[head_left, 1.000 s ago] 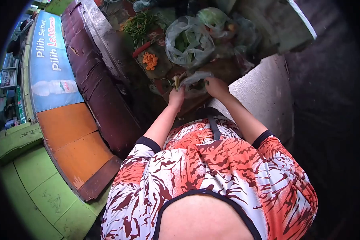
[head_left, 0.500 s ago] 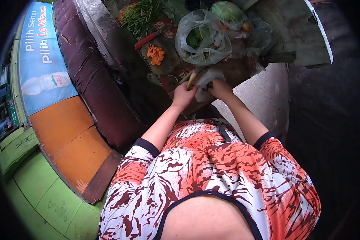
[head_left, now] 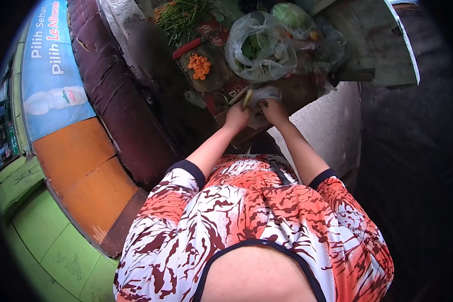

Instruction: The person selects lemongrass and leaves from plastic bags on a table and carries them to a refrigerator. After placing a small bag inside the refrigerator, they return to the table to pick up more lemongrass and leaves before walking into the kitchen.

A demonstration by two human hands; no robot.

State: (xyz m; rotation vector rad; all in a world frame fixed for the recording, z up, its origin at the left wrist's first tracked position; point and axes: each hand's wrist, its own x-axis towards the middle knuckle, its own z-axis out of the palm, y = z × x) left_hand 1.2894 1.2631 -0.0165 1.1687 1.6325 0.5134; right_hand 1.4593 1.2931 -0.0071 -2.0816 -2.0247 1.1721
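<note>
My left hand [head_left: 238, 117] is closed around a slim, pale yellow vegetable [head_left: 247, 98] that points up and away from me; its kind is not clear. Close beside it, my right hand [head_left: 274, 111] grips a small clear plastic bag [head_left: 268, 93], with its fingers curled at the bag's edge. What lies inside this bag is hard to make out. Both hands are over the near edge of the table. Beyond them, a heap of orange carrot slices [head_left: 200, 66] lies on a worn cutting board [head_left: 214, 78], near a red-handled tool [head_left: 186, 48].
A large clear bag of leafy greens [head_left: 256, 46] stands beyond my hands. Behind it are a bagged pale green cabbage [head_left: 293, 20] and, at the far left, a bunch of green stalks [head_left: 178, 22]. A maroon padded seat [head_left: 116, 95] runs along the left.
My view has shifted slightly. My left hand has turned the yellow vegetable more upright, and my right hand has moved a little closer with the plastic bag.
</note>
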